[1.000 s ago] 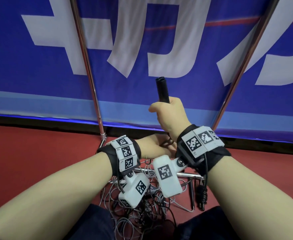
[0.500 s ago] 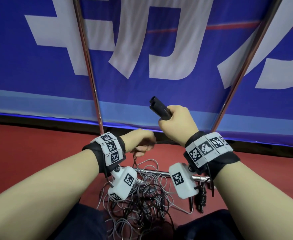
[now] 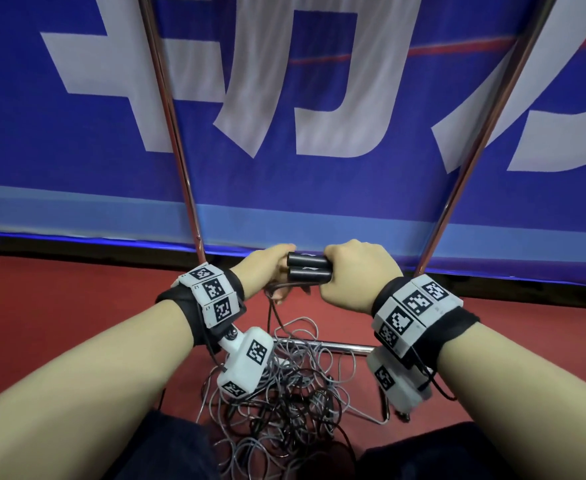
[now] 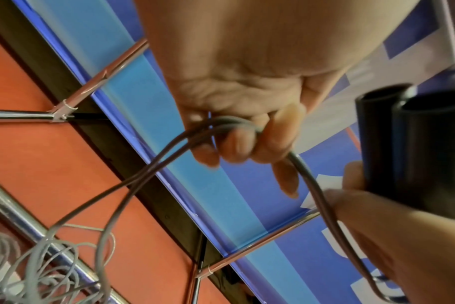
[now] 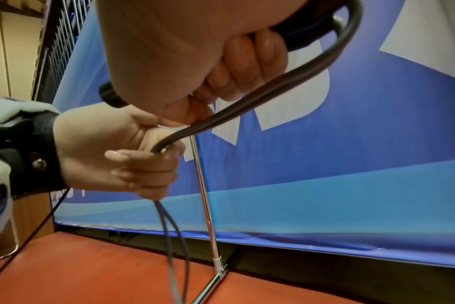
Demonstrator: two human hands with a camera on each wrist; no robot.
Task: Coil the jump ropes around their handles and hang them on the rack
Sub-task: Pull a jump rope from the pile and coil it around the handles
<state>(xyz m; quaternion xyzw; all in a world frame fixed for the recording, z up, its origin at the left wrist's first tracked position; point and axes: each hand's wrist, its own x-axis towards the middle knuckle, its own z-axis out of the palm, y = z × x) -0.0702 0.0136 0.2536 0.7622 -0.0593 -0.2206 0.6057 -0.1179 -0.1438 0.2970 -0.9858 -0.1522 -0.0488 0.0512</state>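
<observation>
- Two black handles (image 3: 309, 269) are held side by side, lying level, in front of the rack's left pole (image 3: 172, 133).
- The right hand (image 3: 357, 273) is wrapped around the right end of the handles, fingers curled tight.
- The left hand (image 3: 267, 271) is closed on the grey rope (image 4: 153, 166) just left of the handles; a doubled strand is gripped by the curled fingers (image 4: 237, 144).
- From the left hand the rope is led down to a tangled pile of ropes (image 3: 284, 400) on the red floor (image 3: 59, 306), against the rack's low crossbar (image 3: 336, 347).
</observation>
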